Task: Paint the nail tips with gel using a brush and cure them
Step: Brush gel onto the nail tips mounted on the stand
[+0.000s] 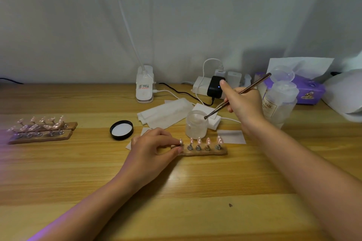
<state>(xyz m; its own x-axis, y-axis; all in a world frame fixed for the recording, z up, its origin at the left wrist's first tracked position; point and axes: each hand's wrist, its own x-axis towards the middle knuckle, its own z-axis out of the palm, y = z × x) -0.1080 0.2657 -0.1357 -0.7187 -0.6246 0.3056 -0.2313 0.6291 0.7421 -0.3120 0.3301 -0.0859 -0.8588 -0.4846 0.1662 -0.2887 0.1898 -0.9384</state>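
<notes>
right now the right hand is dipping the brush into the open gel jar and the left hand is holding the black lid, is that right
Not quite. The head view shows the left hand gripping the end of the wooden strip of nail tips, not the black lid, which lies alone on the table. The rest holds: the right hand dips the brush into the open gel jar.
</notes>
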